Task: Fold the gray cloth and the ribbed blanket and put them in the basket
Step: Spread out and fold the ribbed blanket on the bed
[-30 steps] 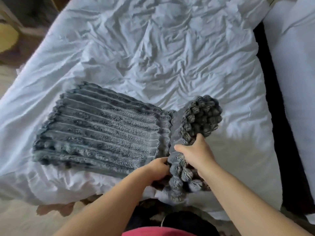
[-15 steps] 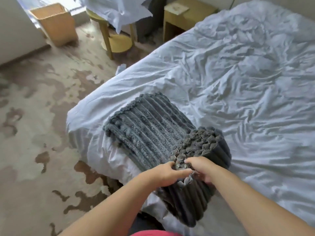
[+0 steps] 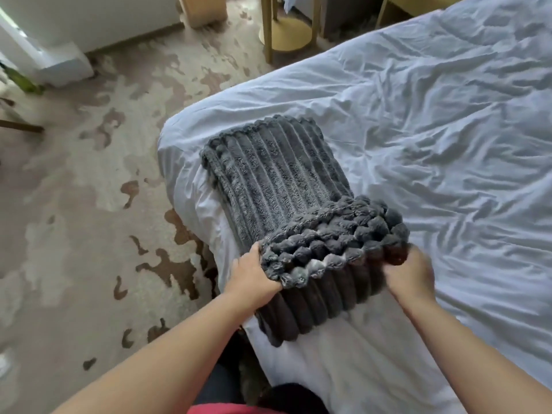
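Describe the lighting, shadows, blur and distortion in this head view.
Head view: soft, even daylight on the wrinkled white bed sheet, with no glare on it; the dark gray ribbed plush blanket is sharp on top, but its hanging fold falls into deep shadow; the right hand looks slightly motion-smeared, the left hand crisper; the wide-angle lens bows the sheet's near edge.
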A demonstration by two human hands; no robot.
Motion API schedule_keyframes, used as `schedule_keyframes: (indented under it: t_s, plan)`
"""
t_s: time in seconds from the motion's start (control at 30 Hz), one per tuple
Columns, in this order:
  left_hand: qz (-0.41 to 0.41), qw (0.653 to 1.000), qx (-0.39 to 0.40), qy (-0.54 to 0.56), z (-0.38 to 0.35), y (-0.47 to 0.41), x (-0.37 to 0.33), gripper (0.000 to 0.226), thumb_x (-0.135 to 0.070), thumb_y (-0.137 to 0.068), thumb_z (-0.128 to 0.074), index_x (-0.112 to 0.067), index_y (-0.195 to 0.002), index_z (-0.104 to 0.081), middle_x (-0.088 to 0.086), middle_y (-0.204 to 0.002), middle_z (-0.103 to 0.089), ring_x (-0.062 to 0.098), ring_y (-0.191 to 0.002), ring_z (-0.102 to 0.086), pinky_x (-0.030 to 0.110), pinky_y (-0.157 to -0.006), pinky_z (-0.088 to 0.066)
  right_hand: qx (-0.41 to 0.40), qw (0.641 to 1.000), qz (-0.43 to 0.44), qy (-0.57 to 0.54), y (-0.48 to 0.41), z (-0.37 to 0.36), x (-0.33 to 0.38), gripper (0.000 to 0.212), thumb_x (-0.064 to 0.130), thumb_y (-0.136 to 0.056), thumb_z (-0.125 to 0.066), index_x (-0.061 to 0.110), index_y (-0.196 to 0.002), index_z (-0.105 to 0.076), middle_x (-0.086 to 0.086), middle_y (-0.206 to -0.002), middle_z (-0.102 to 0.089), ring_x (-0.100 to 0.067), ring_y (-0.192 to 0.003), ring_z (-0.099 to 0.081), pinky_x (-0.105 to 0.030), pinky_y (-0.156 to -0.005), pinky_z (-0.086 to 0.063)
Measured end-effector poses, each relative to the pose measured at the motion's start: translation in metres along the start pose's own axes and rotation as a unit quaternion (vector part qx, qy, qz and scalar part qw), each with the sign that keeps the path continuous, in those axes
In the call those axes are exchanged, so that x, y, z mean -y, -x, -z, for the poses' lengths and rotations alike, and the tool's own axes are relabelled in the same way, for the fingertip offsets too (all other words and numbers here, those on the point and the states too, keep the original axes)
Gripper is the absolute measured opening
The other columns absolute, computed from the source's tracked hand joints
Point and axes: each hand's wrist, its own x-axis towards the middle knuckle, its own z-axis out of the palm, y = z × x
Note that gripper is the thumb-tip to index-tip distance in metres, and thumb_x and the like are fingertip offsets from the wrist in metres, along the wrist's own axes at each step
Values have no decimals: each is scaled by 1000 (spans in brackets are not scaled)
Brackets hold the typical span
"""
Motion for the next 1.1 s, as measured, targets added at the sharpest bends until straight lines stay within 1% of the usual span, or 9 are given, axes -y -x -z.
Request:
schedule_keyframes:
  t_s: [0.1,0.2,0.33,0.43,0.63,0.73,0.83,0.9,1.1]
  plan:
    - [-66,998,0,23,-5,1,4,86,-48,-72,-71,-27,-144,-27,-3,-120,-61,20,-108,-57,25,-83,-44,47,996,47,-52,-29,2,-15,71,11,-63,-85,10,-126,-53,-19,-126,-54,-33,-116,-52,-43,-99,-45]
    - [-104,994,-25,-26,-12,-2,4,63,-41,-77,-68,-28,-133,-42,-4,-119,-62,21,-108,-58,24,-79,-43,260,932,78,-240,-45,1,-12,81,-7,-60,-83,13,-131,-49,-7,-124,-64,-20,-112,-61,-38,-96,-50]
    - [-144,985,-10,-98,-16,-6,0,55,-13,-77,-56,-24,-131,-50,1,-125,-62,24,-116,-56,29,-89,-48,329,901,99,-266,-51,1,-5,54,3,-62,-78,21,-109,-61,13,-96,-74,-1,-89,-68,-16,-71,-54]
    - [-151,985,24,-81,-12,-6,1,69,-2,-67,-47,-24,-132,-48,7,-121,-65,30,-110,-59,33,-86,-50,280,937,46,-206,-55,2,-9,24,1,-75,-74,19,-87,-65,7,-80,-70,-12,-75,-65,-26,-57,-49]
    - [121,986,105,35,9,-33,-6,43,-20,-46,-60,-19,-89,-68,8,-95,-64,24,-82,-58,27,-65,-47,221,962,-105,-122,-65,-24,-23,21,32,-78,-76,15,-76,-65,-7,-83,-70,-23,-76,-65,-34,-69,-52]
    - [210,973,16,-91,10,-35,-21,55,-24,-61,-59,-16,-115,-55,13,-124,-49,32,-110,-48,40,-99,-40,195,978,-76,-1,-72,-48,-10,39,51,-75,-72,12,-75,-66,-12,-89,-71,-31,-87,-65,-38,-76,-50]
    - [-67,961,-199,-182,-5,-14,-43,67,-17,-53,-61,-19,-120,-54,12,-128,-48,33,-118,-46,54,-109,-29,186,976,-48,98,-79,-61,8,45,55,-75,-63,15,-96,-70,-17,-108,-69,-36,-98,-62,-33,-73,-43]
    - [-267,916,-203,-220,-32,6,-58,53,-23,-58,-60,-20,-111,-65,8,-122,-60,30,-115,-56,57,-106,-33,193,969,-56,141,-82,-66,19,45,51,-76,-61,14,-101,-69,-18,-112,-68,-36,-101,-62,-32,-73,-41]
    - [-220,912,-19,-345,-49,-26,-36,58,-57,-96,-25,-35,-149,-20,7,-160,-11,31,-147,-3,56,-109,21,133,965,-71,214,-81,-75,34,41,45,-79,-56,13,-105,-62,-16,-111,-67,-36,-99,-61,-35,-74,-42]
